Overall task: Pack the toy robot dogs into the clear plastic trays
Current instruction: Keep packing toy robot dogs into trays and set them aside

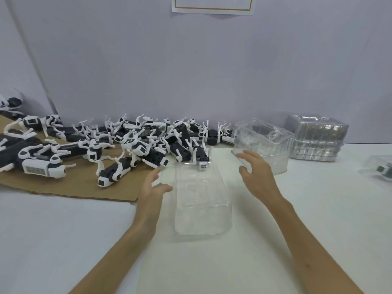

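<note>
Glossy clear plastic tray (202,209); matt brown cardboard (84,185).

We are holding both bare forearms out over the tabletop, our left hand (153,187) and right hand (255,173) spread loosely open, fingers relaxed, palms facing inward.

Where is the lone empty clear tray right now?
The tray lies centre in the head view, between the left hand and right hand, in front of the toy dog pile.

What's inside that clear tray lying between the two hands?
No dog yet: the clear tray shows only moulded hollows and the white table beneath. One toy dog covers its far rim.
</note>
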